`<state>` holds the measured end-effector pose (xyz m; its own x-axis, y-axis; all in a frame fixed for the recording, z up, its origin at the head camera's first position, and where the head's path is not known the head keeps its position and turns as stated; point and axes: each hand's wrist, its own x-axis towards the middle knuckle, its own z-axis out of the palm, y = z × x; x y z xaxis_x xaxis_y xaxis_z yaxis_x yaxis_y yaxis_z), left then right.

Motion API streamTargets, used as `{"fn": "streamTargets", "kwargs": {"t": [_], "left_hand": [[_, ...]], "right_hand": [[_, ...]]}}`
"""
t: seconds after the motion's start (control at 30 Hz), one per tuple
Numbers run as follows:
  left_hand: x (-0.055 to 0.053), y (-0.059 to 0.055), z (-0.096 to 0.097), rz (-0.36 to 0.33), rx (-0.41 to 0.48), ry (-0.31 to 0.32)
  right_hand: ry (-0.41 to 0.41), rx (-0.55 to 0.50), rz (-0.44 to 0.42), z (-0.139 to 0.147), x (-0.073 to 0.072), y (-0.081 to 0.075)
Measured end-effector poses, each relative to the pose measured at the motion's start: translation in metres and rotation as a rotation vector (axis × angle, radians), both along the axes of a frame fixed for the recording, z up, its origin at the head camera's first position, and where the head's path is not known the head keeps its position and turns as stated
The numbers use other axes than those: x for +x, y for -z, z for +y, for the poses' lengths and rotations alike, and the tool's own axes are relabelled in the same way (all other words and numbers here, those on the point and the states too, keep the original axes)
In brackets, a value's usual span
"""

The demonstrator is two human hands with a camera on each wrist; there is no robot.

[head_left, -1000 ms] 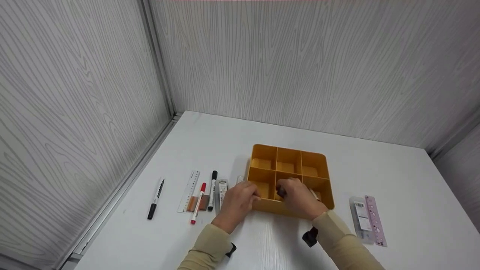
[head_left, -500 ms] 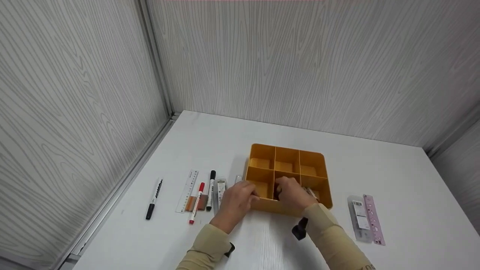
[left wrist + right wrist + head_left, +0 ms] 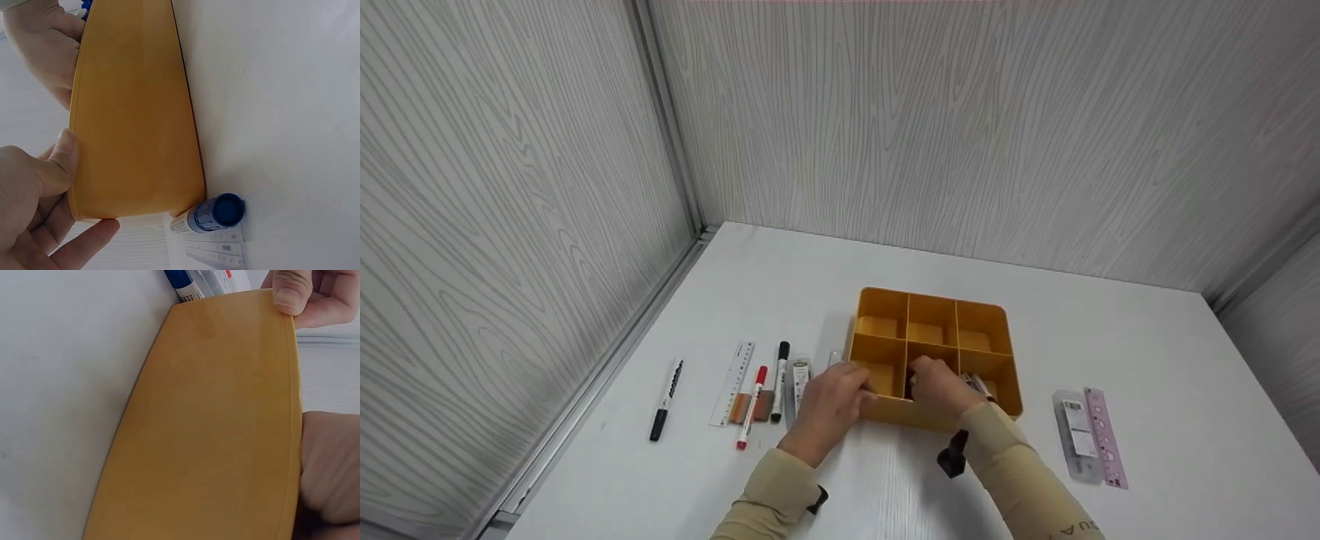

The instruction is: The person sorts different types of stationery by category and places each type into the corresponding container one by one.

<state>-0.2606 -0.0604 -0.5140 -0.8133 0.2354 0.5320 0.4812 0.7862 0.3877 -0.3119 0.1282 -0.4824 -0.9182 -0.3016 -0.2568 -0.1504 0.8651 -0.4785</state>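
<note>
An orange-yellow organizer box (image 3: 889, 409) with several compartments stands on the white table. My left hand (image 3: 826, 401) grips its near left corner; in the left wrist view the thumb (image 3: 66, 147) presses the front wall and the fingers wrap round the corner. Over the front wall, my right hand (image 3: 941, 386) reaches down into the front middle compartment. Its fingertips are hidden there, so whether they hold something does not show. Pen-like items (image 3: 976, 384) lie in the front right compartment. In the right wrist view, the right hand (image 3: 332, 467) appears behind the rim.
Left of the box lie a clear case (image 3: 801, 379), a black marker (image 3: 781, 381), a red marker (image 3: 752, 407), a clear ruler (image 3: 733, 382), and a black-capped pen (image 3: 666, 401). A blue-capped marker (image 3: 216, 214) lies beside the box. Rightward are another case (image 3: 1078, 435) and a pink ruler (image 3: 1105, 439).
My right hand has shifted left and lower into the front middle compartment; a dark item seen at its fingers earlier is out of sight. The left hand keeps its grip on the corner.
</note>
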Motion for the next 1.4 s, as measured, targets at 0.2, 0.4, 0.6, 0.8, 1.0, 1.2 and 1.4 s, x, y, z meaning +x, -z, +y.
{"fn": "streamTargets", "kwargs": {"t": [0.2, 0.4, 0.6, 0.8, 1.0, 1.2, 1.4], "left_hand": [[0.0, 0.002, 0.001, -0.002, -0.014, -0.003], [0.001, 0.002, 0.002, -0.045, -0.016, -0.003], [0.001, 0.001, 0.003, -0.044, -0.018, 0.006], [0.0, -0.001, 0.003, -0.073, -0.007, 0.006], [0.001, 0.0, 0.001, -0.048, -0.009, -0.001], [0.002, 0.001, 0.001, -0.008, -0.006, -0.008], [0.001, 0.0, 0.0, -0.006, 0.004, -0.002]], "right_hand": [[-0.041, 0.065, 0.009, -0.002, -0.001, 0.002], [-0.023, 0.047, 0.02, 0.0, 0.001, 0.002], [0.004, 0.005, 0.022, 0.001, 0.006, -0.004], [0.023, -0.018, 0.056, 0.001, 0.01, -0.011], [-0.036, -0.046, 0.231, 0.005, 0.021, -0.019], [-0.041, -0.163, 0.276, 0.015, 0.03, -0.032], [-0.019, -0.231, 0.293, 0.033, 0.033, -0.049]]}}
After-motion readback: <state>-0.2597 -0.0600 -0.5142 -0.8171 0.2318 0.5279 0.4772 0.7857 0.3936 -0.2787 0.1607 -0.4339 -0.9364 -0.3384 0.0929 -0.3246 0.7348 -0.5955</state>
